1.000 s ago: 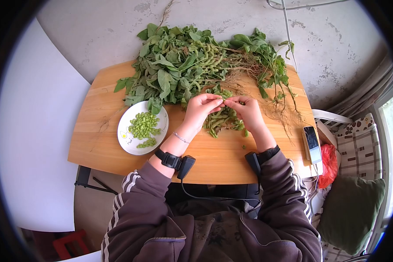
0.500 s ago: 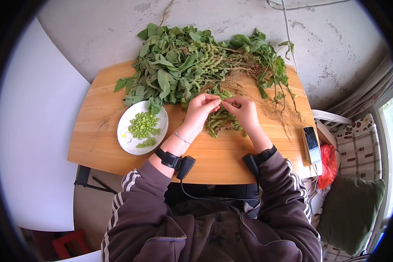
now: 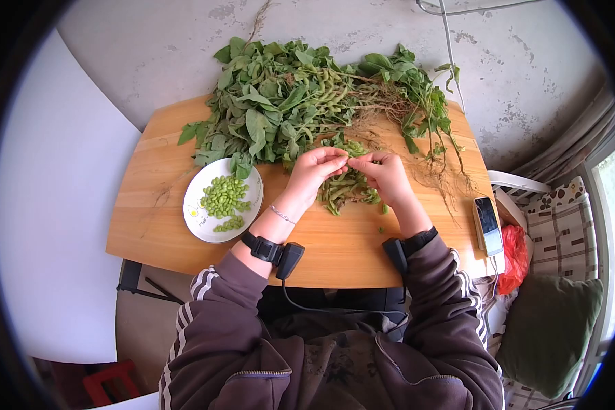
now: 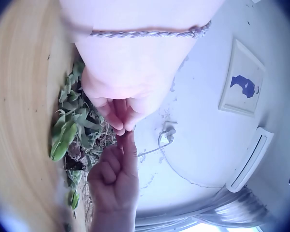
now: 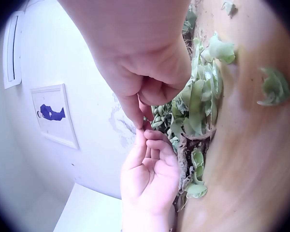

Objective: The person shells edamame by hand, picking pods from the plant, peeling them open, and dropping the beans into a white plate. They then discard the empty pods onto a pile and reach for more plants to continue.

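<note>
Right hand (image 3: 389,175) shifted slightly in last half second; beans (image 3: 223,197) on plate (image 3: 254,199) look unchanged, so probably mid-pod. Right hand and left hand (image 3: 312,171) both right of plate, fingertips pinched closed, apparently on a pod; too hidden to confirm.

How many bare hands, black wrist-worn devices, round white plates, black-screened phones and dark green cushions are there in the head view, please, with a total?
Bare hands: 2
Black wrist-worn devices: 2
Round white plate: 1
Black-screened phone: 1
Dark green cushion: 1
Total: 7
</note>
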### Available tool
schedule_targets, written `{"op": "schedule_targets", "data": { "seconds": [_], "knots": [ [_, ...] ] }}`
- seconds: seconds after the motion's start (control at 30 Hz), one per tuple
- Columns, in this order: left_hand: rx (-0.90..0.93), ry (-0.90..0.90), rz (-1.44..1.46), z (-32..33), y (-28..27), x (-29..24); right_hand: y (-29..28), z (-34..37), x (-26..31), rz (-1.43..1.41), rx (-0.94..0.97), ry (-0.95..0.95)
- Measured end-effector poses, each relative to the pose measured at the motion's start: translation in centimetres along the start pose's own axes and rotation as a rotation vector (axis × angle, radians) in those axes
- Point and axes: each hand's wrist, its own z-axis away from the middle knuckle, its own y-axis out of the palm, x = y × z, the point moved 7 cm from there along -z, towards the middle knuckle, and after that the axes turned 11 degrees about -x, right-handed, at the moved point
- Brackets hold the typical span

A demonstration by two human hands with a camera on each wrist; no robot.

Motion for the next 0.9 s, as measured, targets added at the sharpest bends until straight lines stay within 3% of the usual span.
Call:
{"op": "schedule_targets", "data": {
  "seconds": [0.3, 0.43, 0.6, 0.9],
  "knots": [
    [-0.015, 0.131, -0.089, 0.1, 0.0, -0.3, 0.3, 0.4, 1.0, 0.087, -0.031, -0.062],
    [-0.015, 0.067, -0.051, -0.1, 0.0, 0.0, 0.2, 0.4, 0.8, 0.098, -0.024, -0.033],
    [-0.013, 0.027, -0.032, 0.1, 0.2, -0.2, 0.2, 0.2, 0.0, -0.085, 0.058, 0.046],
    [-0.144, 0.307, -0.104, 0.2, -0.4, -1.9, 0.2, -0.4, -0.6, -0.28, 0.101, 0.143]
  ]
}}
